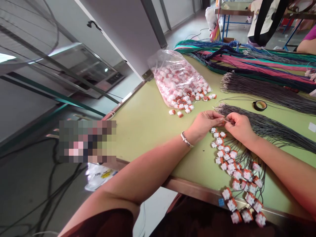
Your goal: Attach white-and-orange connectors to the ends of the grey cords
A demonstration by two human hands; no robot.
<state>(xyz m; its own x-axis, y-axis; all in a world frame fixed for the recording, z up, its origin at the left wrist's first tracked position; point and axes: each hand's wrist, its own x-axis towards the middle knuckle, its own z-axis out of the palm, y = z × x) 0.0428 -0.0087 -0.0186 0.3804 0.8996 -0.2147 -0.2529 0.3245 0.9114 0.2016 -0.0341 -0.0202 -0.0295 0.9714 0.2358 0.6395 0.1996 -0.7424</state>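
My left hand (204, 124), with a silver bracelet at the wrist, is closed in a pinch on a small orange-and-white connector (223, 122), mostly hidden by the fingers. Right beside it, my right hand (239, 126) pinches a thin dark wire whose end meets the connector; how far in it sits I cannot tell. Below both hands lie many connectors (231, 167) on dark wires, some hanging over the table's near edge. Just beyond my fingers are the bare metal tips of a bundle of dark wires (261, 123).
A clear plastic bag (172, 70) spills loose connectors (184, 102) onto the green table (145, 121). A roll of black tape (259, 105), another dark wire bundle (266, 92) and coloured wires (237, 61) lie beyond. Another person (263, 23) is at the far tables.
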